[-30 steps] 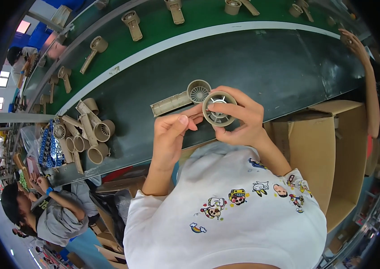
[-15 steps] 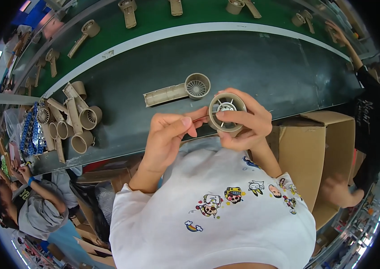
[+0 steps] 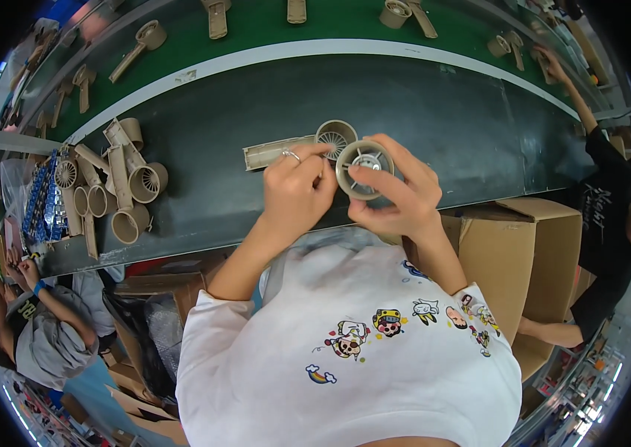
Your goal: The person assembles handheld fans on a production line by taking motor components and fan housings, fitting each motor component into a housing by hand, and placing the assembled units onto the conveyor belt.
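Note:
My right hand grips a short tan round fan housing. Its thumb presses on the silver motor hub and spokes inside. Close to the left rim of this housing, my left hand has its fingers curled together, and a ring shows on one finger. Whatever those fingers pinch, if anything, is hidden. Just behind both hands, a tan half shell with a long handle and a round grille end lies on the dark bench, its round end partly covered by the held housing.
Several tan shells are heaped at the bench's left, beside blue-and-silver small parts. More shells lie on the green conveyor beyond a white rail. An open cardboard box stands at right. Co-workers are at both sides.
Both hands have moved slightly up and away from me, with the housing shifting left. My left hand has turned so its back shows, and the thin wire seen between the hands is now hidden.

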`<state>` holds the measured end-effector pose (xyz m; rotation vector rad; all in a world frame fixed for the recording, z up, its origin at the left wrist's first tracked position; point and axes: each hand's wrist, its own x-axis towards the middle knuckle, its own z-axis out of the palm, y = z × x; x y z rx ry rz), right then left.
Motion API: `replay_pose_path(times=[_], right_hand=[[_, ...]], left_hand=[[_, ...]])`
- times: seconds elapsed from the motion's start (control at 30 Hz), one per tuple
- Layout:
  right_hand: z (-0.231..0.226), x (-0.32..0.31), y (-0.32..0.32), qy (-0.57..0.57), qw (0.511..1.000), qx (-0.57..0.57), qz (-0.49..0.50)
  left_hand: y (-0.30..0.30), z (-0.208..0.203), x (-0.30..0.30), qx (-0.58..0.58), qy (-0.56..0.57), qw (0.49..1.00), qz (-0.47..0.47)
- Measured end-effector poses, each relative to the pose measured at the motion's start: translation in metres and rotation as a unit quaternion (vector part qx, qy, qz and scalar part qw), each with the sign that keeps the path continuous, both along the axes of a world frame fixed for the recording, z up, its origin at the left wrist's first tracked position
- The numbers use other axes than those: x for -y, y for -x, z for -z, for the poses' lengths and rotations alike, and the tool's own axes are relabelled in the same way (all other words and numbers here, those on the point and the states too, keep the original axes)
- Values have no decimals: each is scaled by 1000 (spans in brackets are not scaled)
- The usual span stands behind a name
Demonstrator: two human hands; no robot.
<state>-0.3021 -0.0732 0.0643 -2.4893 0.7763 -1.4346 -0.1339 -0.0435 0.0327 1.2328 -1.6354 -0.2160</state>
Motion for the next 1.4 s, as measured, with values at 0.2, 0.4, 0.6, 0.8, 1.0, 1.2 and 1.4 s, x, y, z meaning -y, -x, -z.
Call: replay_pose_path(times=[0.2, 0.4, 0.6, 0.8, 1.0, 1.2, 1.4], right_hand=[[8, 30, 11, 11, 997, -60, 37], [7, 44, 4, -12, 990, -141, -2], [0, 50, -12, -16, 978, -197, -66], [-3, 61, -19, -49, 961, -237, -131], [-2, 70, -11, -241, 927, -200, -207], [15, 86, -3, -351, 889, -87, -281], [65, 70, -19, -310, 921, 105, -212]], left_hand=[[-42, 21, 9, 124, -9, 990, -72], [-52, 26, 10, 194, -82, 977, -19], [-44, 31, 14, 185, -86, 979, 15], [-33, 32, 17, 156, -121, 979, 47], [-45, 22, 22, 116, -207, 967, 94], [-45, 24, 20, 119, -221, 966, 68], [-45, 33, 23, 25, -273, 961, 36]])
